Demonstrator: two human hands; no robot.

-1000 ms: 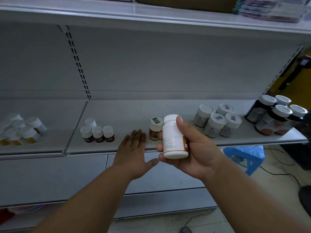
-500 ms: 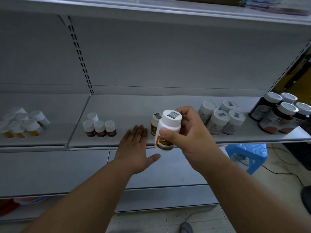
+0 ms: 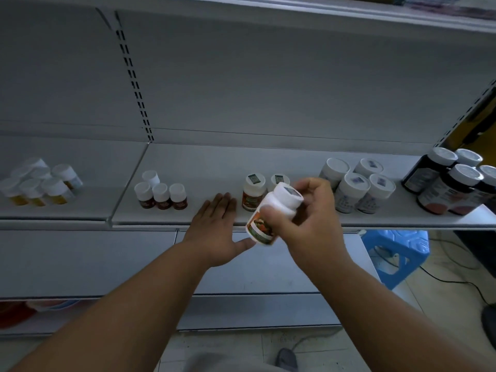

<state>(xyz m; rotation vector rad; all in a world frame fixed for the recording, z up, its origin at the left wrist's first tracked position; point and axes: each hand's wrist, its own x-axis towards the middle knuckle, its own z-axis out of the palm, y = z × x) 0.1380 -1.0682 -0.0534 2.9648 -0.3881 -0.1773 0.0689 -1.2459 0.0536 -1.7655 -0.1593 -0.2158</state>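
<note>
On the grey shelf point(image 3: 268, 162), yellow-filled bottles point(image 3: 40, 186) cluster at the far left. Four small brown bottles point(image 3: 161, 196) stand just right of the divider, two orange-labelled bottles point(image 3: 253, 193) mid-shelf, four white tubs point(image 3: 357, 189) further right, and dark jars point(image 3: 451, 186) at the right end. A blue stool point(image 3: 394, 253) stands on the floor below.

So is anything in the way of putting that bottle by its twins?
Nothing visible blocks it. The bottle in the right hand hangs just before the two matching bottles; the left hand lies flat left of them.
</note>
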